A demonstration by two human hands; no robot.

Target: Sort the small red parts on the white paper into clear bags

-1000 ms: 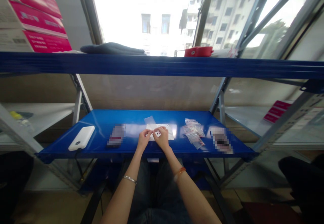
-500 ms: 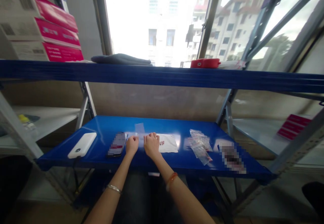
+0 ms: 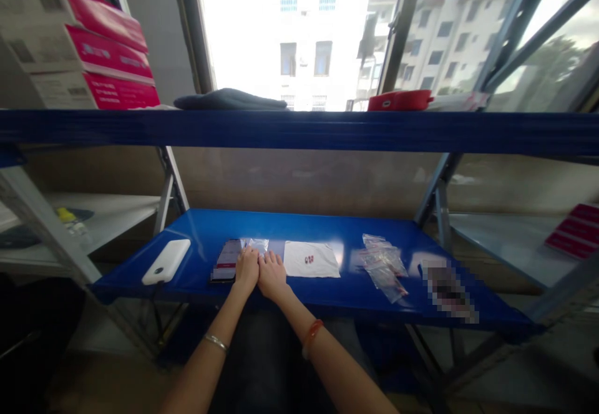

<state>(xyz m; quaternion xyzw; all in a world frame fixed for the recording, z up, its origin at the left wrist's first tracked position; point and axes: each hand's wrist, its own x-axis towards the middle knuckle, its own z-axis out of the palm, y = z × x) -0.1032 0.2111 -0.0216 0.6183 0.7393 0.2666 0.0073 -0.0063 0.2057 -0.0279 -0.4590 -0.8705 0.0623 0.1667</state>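
Note:
My left hand [image 3: 246,269] and my right hand [image 3: 272,275] lie side by side, palms down, on the blue steel shelf [image 3: 327,230], touching each other. My left fingers reach the right edge of a blurred phone [image 3: 228,259]. A small clear plastic bag [image 3: 257,245] sits just beyond my fingertips. To the right of my hands lies a white sheet [image 3: 311,259] holding several small red items [image 3: 309,259]. Anything under my palms is hidden.
Further right lie clear plastic bags [image 3: 384,266] and a blurred flat object [image 3: 447,290]. A white power bank [image 3: 166,262] lies at the shelf's left end. Above runs a blue shelf beam [image 3: 299,130] carrying stacked boxes [image 3: 88,46], grey cloth [image 3: 231,99] and a red case [image 3: 400,100].
My hands have moved left off the white sheet, uncovering the small red items, and now rest together by the phone. The view has tilted slightly downward and shifted.

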